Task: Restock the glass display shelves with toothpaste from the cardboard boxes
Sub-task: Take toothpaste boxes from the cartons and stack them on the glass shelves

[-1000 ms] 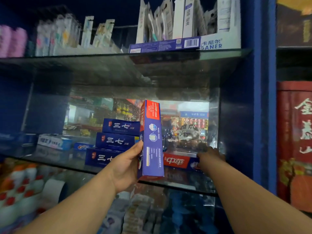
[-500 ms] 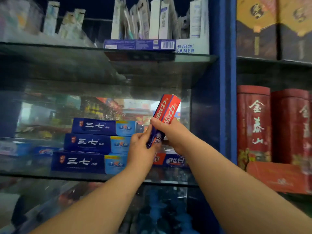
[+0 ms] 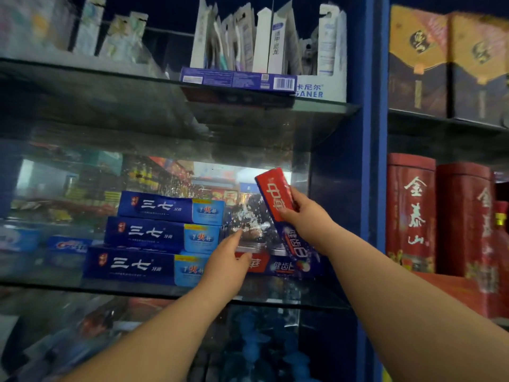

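**A red-and-blue toothpaste box (image 3: pixel 278 199) is held tilted above the shelf by the right hand (image 3: pixel 309 220) alone.**

The box has been handed across. Half a second ago it was gripped by both hands; now only the right hand's fingers are curled round its middle. The left hand (image 3: pixel 227 267) has been taken off it and lowered, its fingers nearly straight and holding nothing. It is at the left end of a second box (image 3: pixel 286 267) of the same kind, which lies flat on the glass shelf (image 3: pixel 124 286); contact cannot be confirmed. The held box is judged ready to be laid on that one. Two red-and-blue boxes are counted, one held and one shelved. Three dark blue boxes (image 3: pixel 165 232) are stacked just to their left. The blurred boxes (image 3: pixel 68 245) farther left cannot be counted.
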